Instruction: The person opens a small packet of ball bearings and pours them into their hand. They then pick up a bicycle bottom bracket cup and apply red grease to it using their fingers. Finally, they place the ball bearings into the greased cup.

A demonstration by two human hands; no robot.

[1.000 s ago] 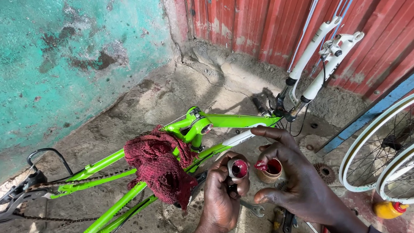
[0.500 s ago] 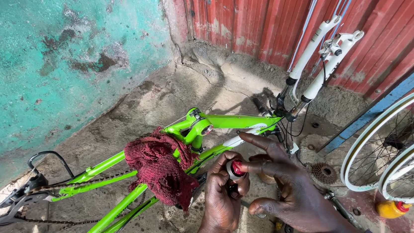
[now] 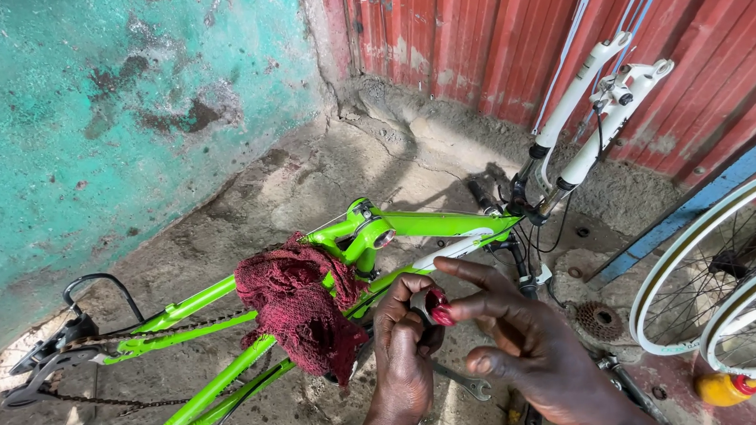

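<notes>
The left hand (image 3: pixel 406 356) is curled tight around a small metal part (image 3: pixel 422 306), a short round piece whose open end faces up and a little to the right. The right hand (image 3: pixel 536 349) has its fingers spread, and one fingertip (image 3: pixel 443 315), smeared with red grease, touches the top of that part. The part sits near the middle of the scene, just near of the bicycle frame (image 3: pixel 229 380).

The frame is bright green painted tube, lying upside down on the ground, its long axis running from near left to far right. A dark red knitted rag (image 3: pixel 300 306), loose and crumpled, hangs over the frame just left of the hands. A rusty chain (image 3: pixel 133 334) runs along the frame's left end. The white fork (image 3: pixel 588 112) points up to the far right against a red ribbed metal wall (image 3: pixel 489 20). A steel wrench (image 3: pixel 461 381) lies on the dirty concrete floor (image 3: pixel 302 183) between the hands. Two white-rimmed spoked wheels (image 3: pixel 740 281) stand at the right, and a toothed gear (image 3: pixel 599 321) lies just left of them. The left wall (image 3: pixel 68 112) is rough, flaking turquoise plaster.
</notes>
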